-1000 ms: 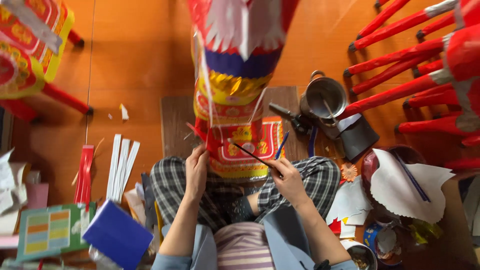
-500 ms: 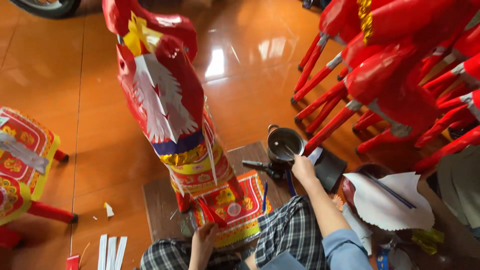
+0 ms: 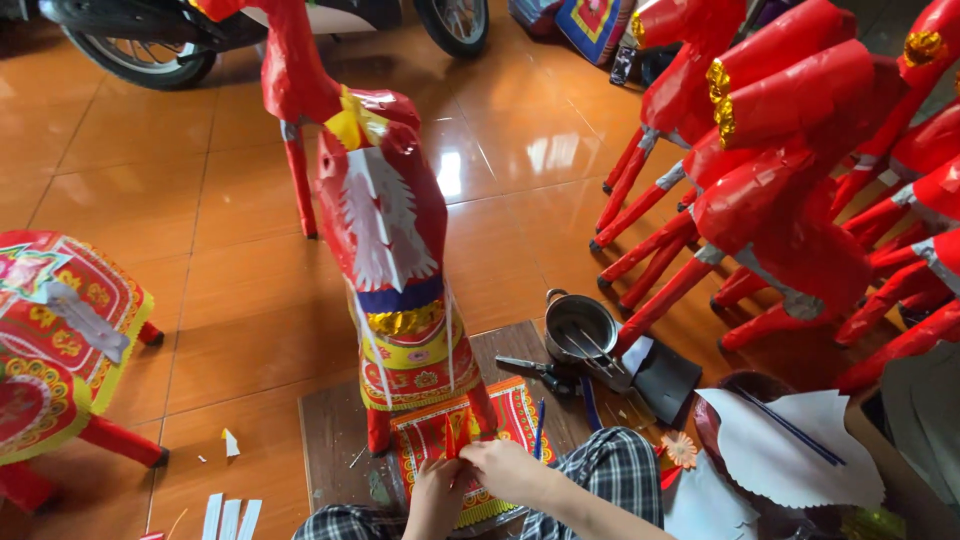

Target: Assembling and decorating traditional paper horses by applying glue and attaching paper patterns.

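Both hands meet low in the head view, at the base of a red paper horse (image 3: 385, 230) that stands on a brown board (image 3: 325, 425) laid on the orange tiled floor (image 3: 230, 290). Left hand (image 3: 437, 490) and right hand (image 3: 507, 468) are close together, nearly touching, their grip pinched on a thin red strip (image 3: 449, 436) that rises between them just in front of the horse's leg; fingers curled, not spread. The horse wears a white fringed chest piece, a blue band, gold trim and a patterned red-and-yellow cloth (image 3: 455, 440) that spreads out under the hands. A blue pen-like stick (image 3: 539, 428) lies just right of the cloth. Further right on the board edge: black scissors (image 3: 535, 370), and a small metal pot (image 3: 580, 328) with brushes or sticks resting in it. A row of plain red paper horses (image 3: 780, 180) stands to the right, well apart from the hands. A patterned red stool-like piece (image 3: 60, 350) sits at left. White paper cut-outs (image 3: 790, 450) lie at lower right.
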